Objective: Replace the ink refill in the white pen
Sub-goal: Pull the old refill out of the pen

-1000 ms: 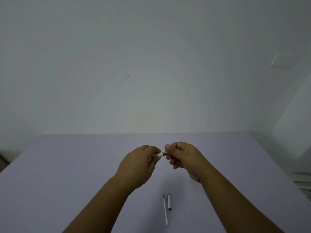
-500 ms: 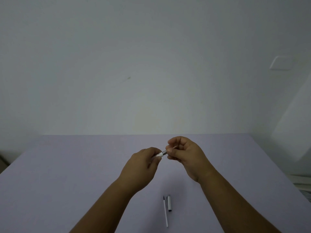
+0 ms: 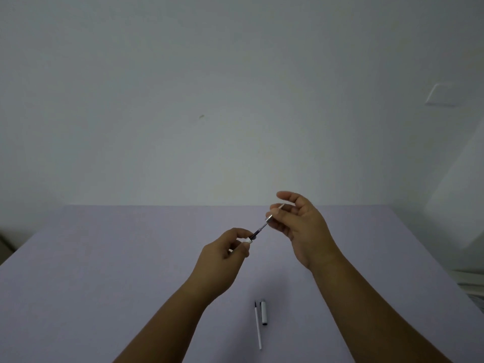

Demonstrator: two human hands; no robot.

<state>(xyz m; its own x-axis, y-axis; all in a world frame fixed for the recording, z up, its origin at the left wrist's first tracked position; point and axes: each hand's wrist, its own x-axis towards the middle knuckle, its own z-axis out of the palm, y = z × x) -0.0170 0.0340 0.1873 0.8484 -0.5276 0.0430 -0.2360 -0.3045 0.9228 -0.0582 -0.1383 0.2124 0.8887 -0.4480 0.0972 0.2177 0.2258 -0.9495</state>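
Note:
My left hand [image 3: 222, 260] is closed around the white pen barrel [image 3: 247, 241], most of which is hidden in the fist. From the barrel's open end a dark ink refill [image 3: 259, 230] sticks out up and to the right. My right hand [image 3: 301, 229] pinches the metal tip section [image 3: 269, 218] at the refill's far end between thumb and fingers, a little apart from the barrel. On the table near me lie a thin white spare refill [image 3: 258, 326] and the white pen cap [image 3: 264, 311], side by side.
A pale lilac table [image 3: 104, 271] runs to a plain wall at the back. A wall plate [image 3: 442, 94] is at the upper right. Pale furniture stands beyond the table's right edge.
My right hand has moved up and to the right, away from my left hand. The tip section has separated from the barrel, and the dark refill now shows between the two hands.

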